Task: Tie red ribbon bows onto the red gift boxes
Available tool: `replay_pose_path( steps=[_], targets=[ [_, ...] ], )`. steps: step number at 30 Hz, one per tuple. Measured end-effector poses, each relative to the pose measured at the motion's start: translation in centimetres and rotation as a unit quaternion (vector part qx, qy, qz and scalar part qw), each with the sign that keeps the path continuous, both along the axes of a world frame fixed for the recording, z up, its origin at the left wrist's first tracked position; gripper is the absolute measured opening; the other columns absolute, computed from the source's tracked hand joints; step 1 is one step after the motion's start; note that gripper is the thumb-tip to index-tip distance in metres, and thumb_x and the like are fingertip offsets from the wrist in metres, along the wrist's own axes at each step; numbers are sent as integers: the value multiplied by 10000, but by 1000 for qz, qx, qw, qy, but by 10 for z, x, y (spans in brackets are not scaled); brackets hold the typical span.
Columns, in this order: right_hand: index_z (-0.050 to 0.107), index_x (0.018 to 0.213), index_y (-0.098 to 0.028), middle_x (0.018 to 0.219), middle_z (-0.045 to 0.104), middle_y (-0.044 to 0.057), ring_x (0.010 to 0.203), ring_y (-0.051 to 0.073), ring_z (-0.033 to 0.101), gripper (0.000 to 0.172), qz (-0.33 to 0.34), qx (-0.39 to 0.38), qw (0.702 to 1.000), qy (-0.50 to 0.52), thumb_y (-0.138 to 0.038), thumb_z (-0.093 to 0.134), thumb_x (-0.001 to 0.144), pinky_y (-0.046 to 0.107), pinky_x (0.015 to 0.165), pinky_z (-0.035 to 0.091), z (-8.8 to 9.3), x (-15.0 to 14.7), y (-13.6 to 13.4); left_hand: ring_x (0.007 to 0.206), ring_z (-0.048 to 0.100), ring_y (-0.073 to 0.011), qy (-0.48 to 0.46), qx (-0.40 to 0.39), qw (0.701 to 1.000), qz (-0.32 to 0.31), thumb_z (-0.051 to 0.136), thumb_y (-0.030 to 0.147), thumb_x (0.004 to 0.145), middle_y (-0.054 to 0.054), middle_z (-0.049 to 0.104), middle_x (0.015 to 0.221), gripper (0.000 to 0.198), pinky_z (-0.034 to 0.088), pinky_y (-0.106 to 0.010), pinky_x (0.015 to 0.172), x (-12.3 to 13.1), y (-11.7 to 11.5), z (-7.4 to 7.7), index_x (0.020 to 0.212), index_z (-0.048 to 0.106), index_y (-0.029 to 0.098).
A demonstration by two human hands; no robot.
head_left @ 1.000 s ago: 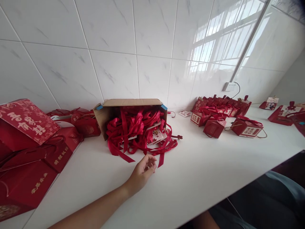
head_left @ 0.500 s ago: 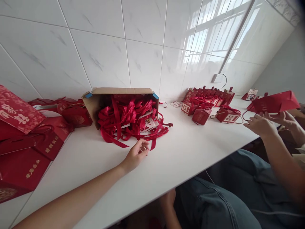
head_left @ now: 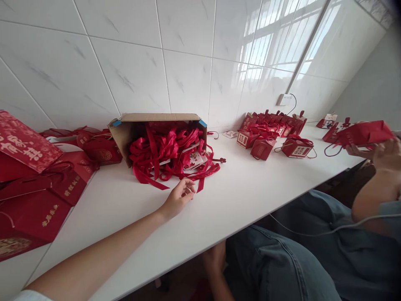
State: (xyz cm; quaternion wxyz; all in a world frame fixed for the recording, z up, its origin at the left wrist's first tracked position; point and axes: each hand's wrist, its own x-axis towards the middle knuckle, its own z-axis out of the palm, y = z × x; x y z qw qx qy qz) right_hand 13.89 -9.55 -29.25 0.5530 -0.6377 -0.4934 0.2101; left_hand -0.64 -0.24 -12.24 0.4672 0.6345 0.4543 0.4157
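My left hand point(head_left: 181, 195) rests on the white table with its fingers loosely curled and apart, holding nothing. Just beyond its fingertips, red ribbons point(head_left: 156, 144) and printed cards point(head_left: 194, 160) spill out of a cardboard box point(head_left: 159, 117) lying on its side. At the far right, my right hand point(head_left: 386, 158) is beside the lower right end of a red paper bag point(head_left: 365, 133). Its fingers are blurred and partly hidden, so I cannot make out a grip. Another person's hand point(head_left: 359, 151) is under the bag.
Large red gift boxes point(head_left: 40, 209) crowd the left side. Several small red boxes point(head_left: 263, 148) stand by the tiled wall at the right. A power strip point(head_left: 284, 99) hangs there. Denim-covered legs point(head_left: 282, 259) and a white cable point(head_left: 332, 232) lie below the table's front edge.
My right hand has moved rightward along the red bag, from its left part to its right end. The left hand stays at the ribbons. The view has shifted slightly.
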Motion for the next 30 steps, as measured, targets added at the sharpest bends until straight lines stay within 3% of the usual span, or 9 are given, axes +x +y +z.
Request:
replay_pose_path(
  steps=[3, 8, 18, 23, 30],
  targets=[
    [535, 1188, -131, 1221, 544, 162, 1172, 403, 462, 655, -1, -7, 1000, -8, -420, 718, 629, 524, 896, 449, -32, -13, -2, 705, 525, -116, 0, 2, 1000, 0, 511, 167, 755, 14, 525, 850, 212, 432, -291, 707, 0, 0, 0, 957, 461, 206],
    [565, 1155, -120, 1173, 569, 171, 1155, 398, 496, 576, 8, -10, 1000, -14, -374, 642, 644, 511, 874, 465, -48, -4, 3, 703, 524, -116, -2, 4, 1000, -2, 508, 166, 751, 13, 524, 852, 218, 432, -292, 704, 0, 1, -1, 960, 460, 207],
    [575, 1095, -176, 1121, 597, 103, 1180, 392, 471, 556, 7, -22, 999, 25, -406, 666, 596, 498, 905, 446, -50, -4, 2, 697, 525, -113, -3, -4, 1000, 3, 513, 161, 751, 11, 533, 859, 240, 433, -292, 704, 0, 1, -1, 979, 454, 208],
    [619, 1065, -144, 1148, 600, 137, 1152, 402, 495, 544, 15, -40, 996, 77, -328, 694, 559, 494, 928, 428, -48, -4, 4, 696, 526, -114, -3, -5, 1000, 5, 512, 163, 747, 11, 533, 857, 244, 434, -296, 706, 0, 0, 0, 979, 451, 207],
    [665, 1054, -157, 965, 701, 97, 1011, 335, 600, 473, 98, -26, 982, 158, -314, 699, 609, 452, 880, 471, -33, -8, 7, 687, 530, -116, -3, -3, 1000, 6, 519, 165, 736, 7, 534, 853, 249, 433, -297, 696, 0, 0, 0, 973, 454, 204]
  ],
)
